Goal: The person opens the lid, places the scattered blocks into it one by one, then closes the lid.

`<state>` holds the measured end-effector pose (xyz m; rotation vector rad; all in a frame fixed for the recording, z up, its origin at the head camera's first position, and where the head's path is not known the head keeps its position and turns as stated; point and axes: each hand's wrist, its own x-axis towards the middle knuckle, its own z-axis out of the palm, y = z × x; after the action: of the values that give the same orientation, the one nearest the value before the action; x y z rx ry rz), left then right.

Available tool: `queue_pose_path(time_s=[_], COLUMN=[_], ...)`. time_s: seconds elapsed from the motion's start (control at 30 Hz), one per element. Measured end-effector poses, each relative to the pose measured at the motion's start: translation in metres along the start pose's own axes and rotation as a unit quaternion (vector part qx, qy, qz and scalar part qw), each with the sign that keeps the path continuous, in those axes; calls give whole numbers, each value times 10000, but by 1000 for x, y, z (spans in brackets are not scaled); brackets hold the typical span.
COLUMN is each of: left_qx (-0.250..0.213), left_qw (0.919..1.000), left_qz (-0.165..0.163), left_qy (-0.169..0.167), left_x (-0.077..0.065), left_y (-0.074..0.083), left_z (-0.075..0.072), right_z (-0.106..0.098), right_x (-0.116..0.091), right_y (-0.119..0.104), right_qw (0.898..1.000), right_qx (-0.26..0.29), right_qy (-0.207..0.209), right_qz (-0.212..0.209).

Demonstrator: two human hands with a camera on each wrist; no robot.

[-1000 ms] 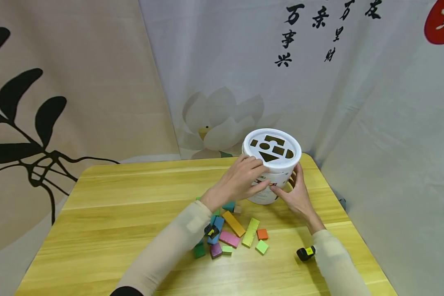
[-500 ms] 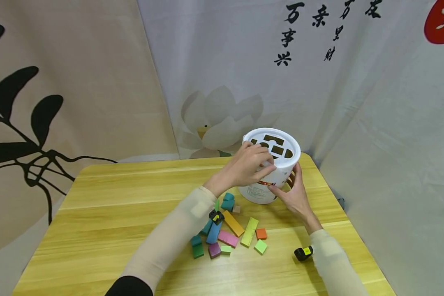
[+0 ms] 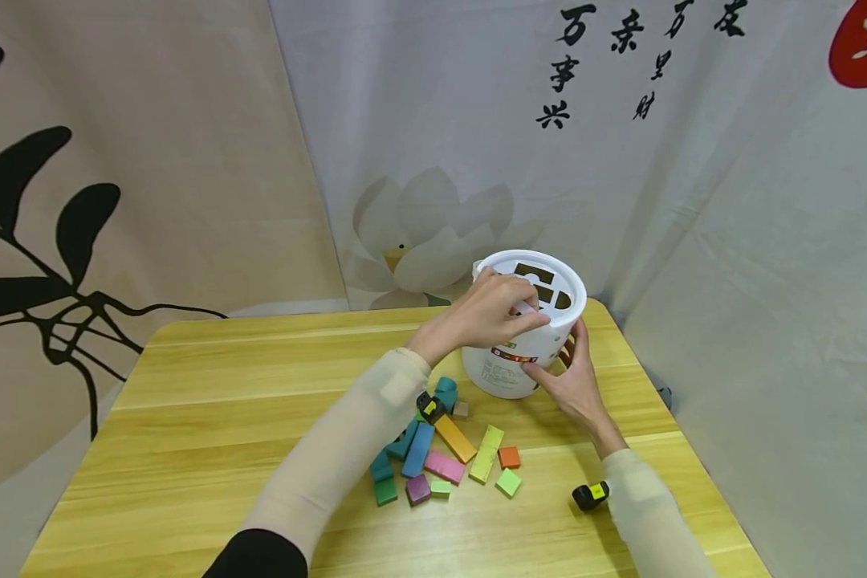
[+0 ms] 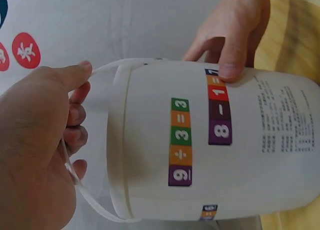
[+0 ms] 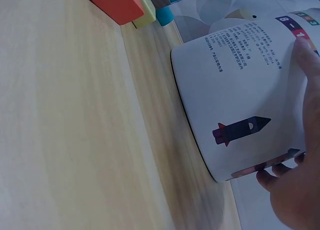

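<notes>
fingers (image 4: 76, 115) of the left hand (image 3: 487, 313) are curled round the white handle (image 4: 90, 200), thumb laid along it, little gap left between. a second ago this hand lay against the lid's edge and the bucket's upper side; now it has come up over the top with the handle raised in its grip. that seems to give the work a proper upper hold. just under the hand, the lid (image 3: 567, 281) has some of its shaped holes (image 3: 563, 300) covered from sight. below it is the bucket (image 3: 502, 373), near the far right of the worktop (image 3: 260, 401); its base looks slightly further left while the lid has barely moved, so it may be tilting, though i cannot tell whether it sits flat. at its side the right hand (image 3: 576, 389) has stayed put, thumb in front and fingers behind, which should steady it. further off, coloured blocks (image 3: 418, 449) lie loose outside the bucket, apparently undisturbed. farthest away hangs the cloth backdrop (image 3: 433, 96).
</notes>
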<state>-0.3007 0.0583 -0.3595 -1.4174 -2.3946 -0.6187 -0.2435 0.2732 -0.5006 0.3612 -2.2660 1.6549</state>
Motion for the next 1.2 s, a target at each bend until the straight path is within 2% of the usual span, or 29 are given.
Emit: queue_pose_path(time_s=[0.27,0.4,0.6,0.87,1.03,1.2], left_qx=[-535,-993,-1852,-2616,-2820,-2703], left_qw=[9982,9945,9821,9649,9589,9616], left_qz=[211,232,158,-101,93,260], left_qy=[189,255,320,213,283,389], left_x=[13,16,19,20,20,18], left_y=[6,8,12,15,17,22], left_z=[1,3,7,5,2,-9], right_z=[0,1,3,7,10,14], right_x=[-2,-3,-1,3,5,8], right_y=[2,2,-2,-10,-15,-23], right_qw=[9999,9999,10000,9999,9998,9993], right_qx=[-114,-121,-32,70,160,202], right_qy=[19,9,9,-75,-98,-97], right_qz=[46,48,16,-34,-111,-293])
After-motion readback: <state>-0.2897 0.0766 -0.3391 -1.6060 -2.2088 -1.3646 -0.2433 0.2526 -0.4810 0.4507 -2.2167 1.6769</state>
